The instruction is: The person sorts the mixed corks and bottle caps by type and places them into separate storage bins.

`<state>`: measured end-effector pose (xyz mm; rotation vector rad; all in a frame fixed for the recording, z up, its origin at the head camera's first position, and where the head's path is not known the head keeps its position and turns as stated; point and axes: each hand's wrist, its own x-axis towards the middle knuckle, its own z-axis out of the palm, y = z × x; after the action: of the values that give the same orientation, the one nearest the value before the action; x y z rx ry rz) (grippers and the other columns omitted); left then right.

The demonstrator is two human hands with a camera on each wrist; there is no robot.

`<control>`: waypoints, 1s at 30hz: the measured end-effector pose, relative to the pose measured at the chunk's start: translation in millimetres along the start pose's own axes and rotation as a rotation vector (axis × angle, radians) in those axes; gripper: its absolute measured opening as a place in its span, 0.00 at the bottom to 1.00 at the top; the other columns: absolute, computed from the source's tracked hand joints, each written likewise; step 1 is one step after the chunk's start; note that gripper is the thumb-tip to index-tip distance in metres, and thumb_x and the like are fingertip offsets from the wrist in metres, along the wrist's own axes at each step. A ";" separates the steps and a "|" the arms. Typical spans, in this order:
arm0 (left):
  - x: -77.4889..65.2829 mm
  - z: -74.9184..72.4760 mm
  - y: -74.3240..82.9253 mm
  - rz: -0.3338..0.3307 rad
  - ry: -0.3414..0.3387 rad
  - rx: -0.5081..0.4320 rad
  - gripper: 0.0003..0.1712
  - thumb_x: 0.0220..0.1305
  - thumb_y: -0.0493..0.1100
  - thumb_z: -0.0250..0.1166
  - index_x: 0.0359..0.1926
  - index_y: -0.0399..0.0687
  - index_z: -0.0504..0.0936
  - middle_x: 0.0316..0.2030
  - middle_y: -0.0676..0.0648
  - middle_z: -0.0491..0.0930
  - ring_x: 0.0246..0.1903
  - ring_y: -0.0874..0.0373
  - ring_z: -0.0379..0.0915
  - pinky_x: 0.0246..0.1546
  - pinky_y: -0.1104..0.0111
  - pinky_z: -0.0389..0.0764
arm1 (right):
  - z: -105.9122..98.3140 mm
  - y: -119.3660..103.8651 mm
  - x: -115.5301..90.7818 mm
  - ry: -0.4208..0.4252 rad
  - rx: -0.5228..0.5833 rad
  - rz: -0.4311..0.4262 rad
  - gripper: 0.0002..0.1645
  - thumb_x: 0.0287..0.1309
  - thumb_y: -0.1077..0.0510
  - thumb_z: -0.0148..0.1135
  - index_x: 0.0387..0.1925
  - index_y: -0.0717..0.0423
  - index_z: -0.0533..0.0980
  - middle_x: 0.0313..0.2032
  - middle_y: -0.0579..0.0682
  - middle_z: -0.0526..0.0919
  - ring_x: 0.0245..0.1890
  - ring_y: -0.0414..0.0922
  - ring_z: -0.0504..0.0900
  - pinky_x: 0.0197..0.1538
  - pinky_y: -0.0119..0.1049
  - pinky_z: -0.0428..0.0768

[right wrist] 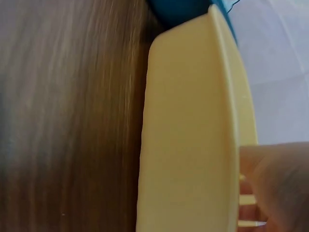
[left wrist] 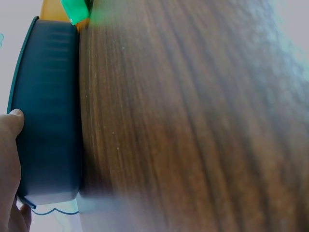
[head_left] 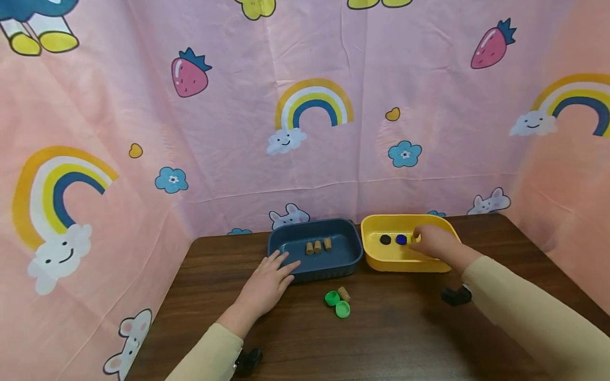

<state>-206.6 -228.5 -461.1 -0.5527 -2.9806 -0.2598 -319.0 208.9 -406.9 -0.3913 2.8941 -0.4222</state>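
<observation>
My left hand (head_left: 266,283) lies with spread fingers at the near left rim of a dark blue tray (head_left: 329,269); its thumb touches the tray's wall in the left wrist view. Three corks (head_left: 317,246) stand inside that tray. Over the right part of a yellow tray (head_left: 405,264), my right hand (head_left: 436,243) curls its fingers down and pinches a small yellow cap (head_left: 414,238), mostly hidden by the fingers. Beside it in the yellow tray lie a blue cap (head_left: 401,239) and a black cap (head_left: 385,239).
On the brown wooden table (head_left: 381,328), in front of the trays, two green caps (head_left: 342,309) lie close to a loose cork (head_left: 343,293). Behind the trays hangs a pink patterned cloth (head_left: 314,174), which also runs along both sides.
</observation>
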 end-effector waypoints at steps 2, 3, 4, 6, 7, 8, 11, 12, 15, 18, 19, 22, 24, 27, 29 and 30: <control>0.1 0.7 -0.1 0.003 -0.004 0.005 0.27 0.77 0.55 0.51 0.74 0.68 0.65 0.75 0.47 0.57 0.76 0.49 0.42 0.74 0.49 0.49 | 0.1 0.4 3.7 -0.033 -0.030 0.033 0.22 0.62 0.51 0.65 0.44 0.69 0.77 0.34 0.57 0.82 0.33 0.50 0.77 0.44 0.49 0.80; 0.3 0.9 -0.1 0.004 -0.004 0.006 0.27 0.77 0.55 0.51 0.74 0.68 0.65 0.75 0.47 0.57 0.76 0.49 0.42 0.74 0.49 0.49 | 0.2 0.7 5.5 -0.048 -0.046 0.046 0.20 0.62 0.52 0.65 0.41 0.68 0.77 0.31 0.55 0.80 0.31 0.50 0.76 0.41 0.47 0.79; 0.3 0.8 0.1 0.004 -0.004 0.009 0.27 0.77 0.55 0.51 0.74 0.68 0.65 0.75 0.47 0.57 0.76 0.49 0.42 0.74 0.50 0.49 | 0.1 1.1 7.0 -0.060 -0.063 0.055 0.18 0.62 0.52 0.64 0.39 0.67 0.76 0.28 0.54 0.78 0.29 0.50 0.75 0.39 0.45 0.78; 0.4 0.6 0.4 0.007 0.000 0.011 0.27 0.77 0.55 0.52 0.74 0.68 0.65 0.75 0.47 0.57 0.76 0.49 0.42 0.74 0.50 0.49 | 0.4 2.2 9.9 -0.075 -0.091 0.064 0.15 0.62 0.53 0.63 0.34 0.63 0.76 0.24 0.51 0.74 0.26 0.49 0.74 0.35 0.42 0.74; 0.4 0.5 0.5 0.009 0.001 0.014 0.27 0.77 0.55 0.52 0.74 0.68 0.65 0.75 0.47 0.57 0.76 0.49 0.42 0.74 0.50 0.49 | 0.3 3.2 11.2 -0.082 -0.103 0.067 0.14 0.61 0.53 0.63 0.32 0.62 0.76 0.22 0.50 0.72 0.25 0.48 0.73 0.34 0.42 0.73; 0.3 0.1 0.8 0.010 0.003 0.014 0.27 0.77 0.54 0.52 0.74 0.68 0.65 0.75 0.47 0.57 0.76 0.49 0.42 0.74 0.50 0.49 | 0.4 4.5 12.9 -0.090 -0.113 0.063 0.13 0.61 0.54 0.62 0.31 0.62 0.76 0.22 0.50 0.72 0.25 0.48 0.73 0.34 0.41 0.73; 0.0 -1.2 1.4 0.011 0.004 0.004 0.27 0.77 0.54 0.52 0.73 0.67 0.65 0.75 0.46 0.57 0.76 0.48 0.43 0.74 0.50 0.49 | 1.9 10.2 18.6 -0.111 -0.121 0.057 0.11 0.61 0.56 0.60 0.29 0.61 0.75 0.21 0.50 0.71 0.23 0.48 0.72 0.33 0.40 0.71; -0.1 -1.7 1.5 0.009 0.003 0.003 0.27 0.77 0.54 0.52 0.73 0.67 0.65 0.75 0.46 0.57 0.76 0.49 0.43 0.74 0.50 0.49 | 2.5 11.7 20.6 -0.114 -0.120 0.058 0.11 0.60 0.56 0.60 0.29 0.62 0.75 0.21 0.50 0.71 0.23 0.48 0.72 0.33 0.40 0.71; -0.2 -2.2 1.1 0.008 0.003 0.002 0.27 0.77 0.55 0.52 0.73 0.68 0.65 0.75 0.47 0.57 0.76 0.48 0.43 0.74 0.50 0.49 | 4.3 15.1 25.6 -0.112 -0.111 0.059 0.11 0.61 0.57 0.60 0.31 0.63 0.75 0.22 0.51 0.72 0.24 0.48 0.73 0.34 0.41 0.72; 0.8 -2.6 1.8 0.010 0.003 0.010 0.27 0.77 0.55 0.51 0.73 0.68 0.65 0.75 0.47 0.57 0.76 0.49 0.43 0.74 0.50 0.49 | 4.0 17.1 25.1 -0.088 -0.095 0.062 0.13 0.62 0.56 0.62 0.35 0.65 0.75 0.25 0.52 0.75 0.27 0.49 0.74 0.37 0.44 0.74; 1.0 -2.7 1.9 0.011 0.004 0.011 0.27 0.77 0.54 0.52 0.73 0.68 0.65 0.75 0.47 0.57 0.76 0.49 0.44 0.74 0.50 0.49 | 4.0 18.1 24.9 -0.081 -0.086 0.062 0.14 0.62 0.55 0.62 0.37 0.66 0.75 0.26 0.53 0.76 0.28 0.50 0.74 0.39 0.46 0.75; 1.1 -3.2 2.4 0.010 0.005 0.006 0.27 0.76 0.54 0.53 0.73 0.68 0.65 0.75 0.47 0.57 0.76 0.49 0.43 0.74 0.49 0.49 | 4.2 21.1 24.5 -0.060 -0.063 0.057 0.19 0.62 0.54 0.64 0.43 0.68 0.75 0.30 0.54 0.79 0.31 0.51 0.75 0.46 0.52 0.77; 0.7 -3.5 2.6 0.005 0.004 0.001 0.27 0.76 0.54 0.53 0.73 0.68 0.65 0.75 0.47 0.57 0.76 0.49 0.42 0.74 0.49 0.49 | 4.7 23.5 24.5 -0.048 -0.047 0.048 0.22 0.62 0.53 0.64 0.46 0.70 0.76 0.32 0.55 0.81 0.31 0.51 0.76 0.49 0.54 0.78; 0.6 -3.0 2.4 0.002 0.004 -0.008 0.27 0.76 0.53 0.54 0.73 0.67 0.66 0.75 0.47 0.57 0.76 0.49 0.42 0.74 0.49 0.49 | 6.2 26.9 24.7 -0.030 -0.041 0.040 0.24 0.63 0.52 0.65 0.49 0.71 0.76 0.35 0.57 0.83 0.32 0.51 0.77 0.52 0.56 0.78; 0.7 -2.7 2.4 -0.001 0.007 -0.016 0.27 0.76 0.53 0.54 0.73 0.66 0.66 0.75 0.46 0.57 0.76 0.48 0.43 0.74 0.48 0.49 | 7.3 29.4 25.1 -0.024 -0.033 0.046 0.25 0.63 0.52 0.64 0.50 0.71 0.77 0.37 0.58 0.83 0.33 0.51 0.78 0.55 0.58 0.77; 0.9 -2.5 2.4 0.000 0.010 -0.023 0.27 0.76 0.53 0.54 0.73 0.65 0.66 0.75 0.46 0.58 0.76 0.48 0.43 0.74 0.48 0.49 | 7.8 30.2 25.2 -0.018 -0.033 0.051 0.25 0.63 0.52 0.64 0.50 0.71 0.77 0.39 0.59 0.84 0.35 0.52 0.79 0.56 0.59 0.76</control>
<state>-206.3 -226.5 -458.2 -0.5522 -2.9719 -0.2968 -348.2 227.7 -427.2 -0.3235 2.8897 -0.3619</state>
